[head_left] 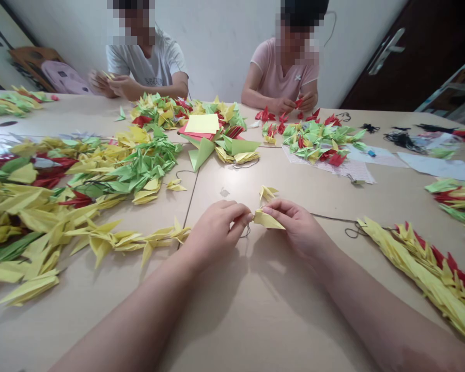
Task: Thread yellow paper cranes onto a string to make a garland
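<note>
My right hand (pixel 296 223) pinches a folded yellow paper piece (pixel 267 219) just above the beige table (pixel 256 310). My left hand (pixel 217 227) is closed in a pinch at the piece's left tip, where a thin dark thread (pixel 247 231) loops down; I cannot tell whether the fingers hold the thread. The thread (pixel 333 218) runs right across the table to a long string of yellow and red folded pieces (pixel 422 268). Another yellow folded piece (pixel 267 192) lies just beyond my hands.
Strings and heaps of yellow, green and red folded pieces (pixel 62 196) cover the left side. A stack of flat coloured sheets (pixel 202 125) lies at the far middle. Two people sit across the table, folding: one at the far left (pixel 147 67), one at the far right (pixel 287 77).
</note>
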Demonstrator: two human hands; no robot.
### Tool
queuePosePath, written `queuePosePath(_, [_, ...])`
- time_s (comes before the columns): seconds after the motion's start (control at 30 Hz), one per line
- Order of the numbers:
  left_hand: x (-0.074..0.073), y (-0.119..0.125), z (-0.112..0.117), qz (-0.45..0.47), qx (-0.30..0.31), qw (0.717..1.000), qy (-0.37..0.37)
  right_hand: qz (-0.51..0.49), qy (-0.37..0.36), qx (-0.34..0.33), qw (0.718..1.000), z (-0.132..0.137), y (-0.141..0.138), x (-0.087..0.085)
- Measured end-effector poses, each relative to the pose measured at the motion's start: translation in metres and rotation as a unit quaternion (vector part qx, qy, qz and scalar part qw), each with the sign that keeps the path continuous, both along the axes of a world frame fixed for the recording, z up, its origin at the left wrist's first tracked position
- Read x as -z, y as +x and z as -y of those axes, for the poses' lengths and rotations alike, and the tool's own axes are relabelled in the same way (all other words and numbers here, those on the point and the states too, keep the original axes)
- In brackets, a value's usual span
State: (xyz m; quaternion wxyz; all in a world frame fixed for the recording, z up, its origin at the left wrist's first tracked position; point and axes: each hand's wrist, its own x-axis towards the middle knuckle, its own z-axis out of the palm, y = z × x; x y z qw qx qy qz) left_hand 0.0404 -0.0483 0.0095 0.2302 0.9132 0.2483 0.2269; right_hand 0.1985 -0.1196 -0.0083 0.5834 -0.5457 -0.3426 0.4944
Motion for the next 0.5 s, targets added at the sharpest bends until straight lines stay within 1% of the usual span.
queuePosePath(0.17, [0.0047,-0.0005,-0.0007,-0.004,0.024,0.999,0.038,-0.075,-0.015,-0.013,0.997,0.0016,-0.0009,0.0027])
queuePosePath(0.33, [0.0051,-0.0002,-0.0008,-0.009,0.046,0.997,0.055,-0.083,-0.021,-0.024,0.996,0.0015,-0.0028,0.0033])
queuePosePath(0.5, [0.0040,-0.0010,-0.0035,0.008,0.057,0.998,0.037,-0.089,-0.011,-0.023,0.996,0.0017,-0.0021,0.0022])
